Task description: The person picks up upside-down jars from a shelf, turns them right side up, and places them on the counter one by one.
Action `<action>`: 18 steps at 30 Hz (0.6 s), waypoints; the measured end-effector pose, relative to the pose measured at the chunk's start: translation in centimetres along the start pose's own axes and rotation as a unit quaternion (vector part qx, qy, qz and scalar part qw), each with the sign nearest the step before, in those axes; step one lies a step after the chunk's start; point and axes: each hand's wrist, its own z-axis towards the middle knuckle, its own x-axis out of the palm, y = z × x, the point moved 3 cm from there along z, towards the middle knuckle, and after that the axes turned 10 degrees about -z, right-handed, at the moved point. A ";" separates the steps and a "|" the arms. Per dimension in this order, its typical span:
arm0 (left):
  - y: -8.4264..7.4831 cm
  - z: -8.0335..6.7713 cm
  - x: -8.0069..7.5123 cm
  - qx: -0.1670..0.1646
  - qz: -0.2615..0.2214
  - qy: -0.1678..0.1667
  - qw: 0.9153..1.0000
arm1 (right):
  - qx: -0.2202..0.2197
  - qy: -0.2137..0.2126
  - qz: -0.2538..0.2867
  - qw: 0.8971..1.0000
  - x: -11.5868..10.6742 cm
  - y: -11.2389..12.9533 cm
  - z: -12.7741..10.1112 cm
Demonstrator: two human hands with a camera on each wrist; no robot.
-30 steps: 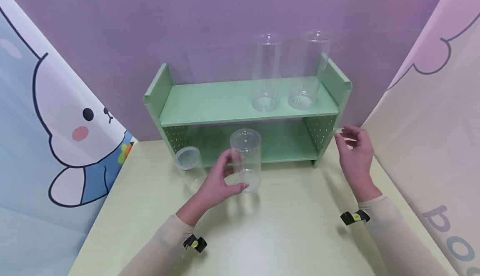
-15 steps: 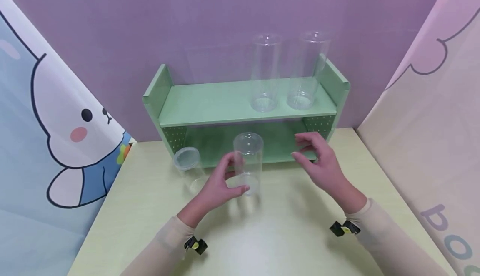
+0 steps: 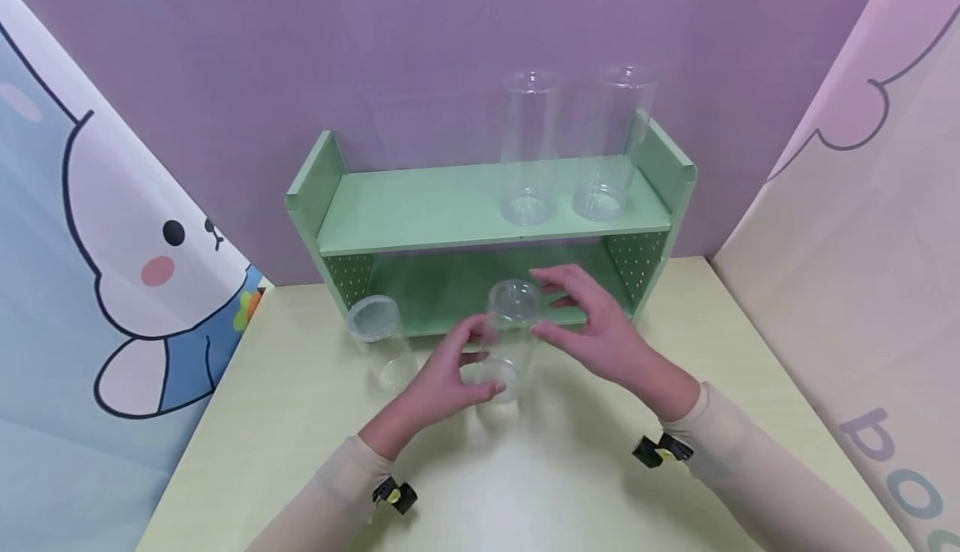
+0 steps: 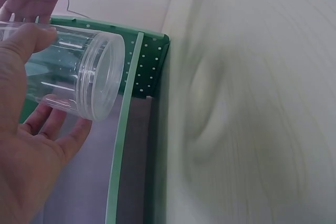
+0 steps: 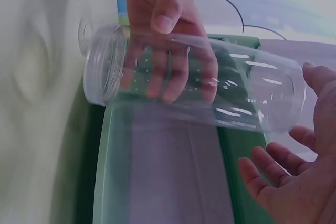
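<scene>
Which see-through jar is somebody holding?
The clear jar in front of the shelf, gripped by the left hand; the other three stand untouched.

Right hand (image 3: 600,331) moved in from the far right side of the table (image 3: 585,469), past the shelf's right end, to the top end of the clear jar (image 3: 510,339); fingers open, just at its closed end. Left hand (image 3: 450,377) shifted the jar slightly right and tilted it; threaded mouth now lower, off the table.
</scene>
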 end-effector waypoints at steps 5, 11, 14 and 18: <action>0.1 0.0 0.3 0.002 0.007 0.012 1.000 | 0.011 0.020 0.005 1.000 0.4 0.4 0.3; 0.3 0.0 0.6 0.010 0.018 0.024 1.000 | 0.028 0.052 -0.005 0.998 0.8 0.9 0.5; 0.4 0.0 0.7 0.013 0.029 0.027 0.999 | 0.033 0.064 -0.013 0.997 0.8 1.0 0.5; 0.5 0.0 0.8 0.017 0.040 0.034 0.998 | 0.026 0.079 -0.021 0.996 0.7 1.1 0.5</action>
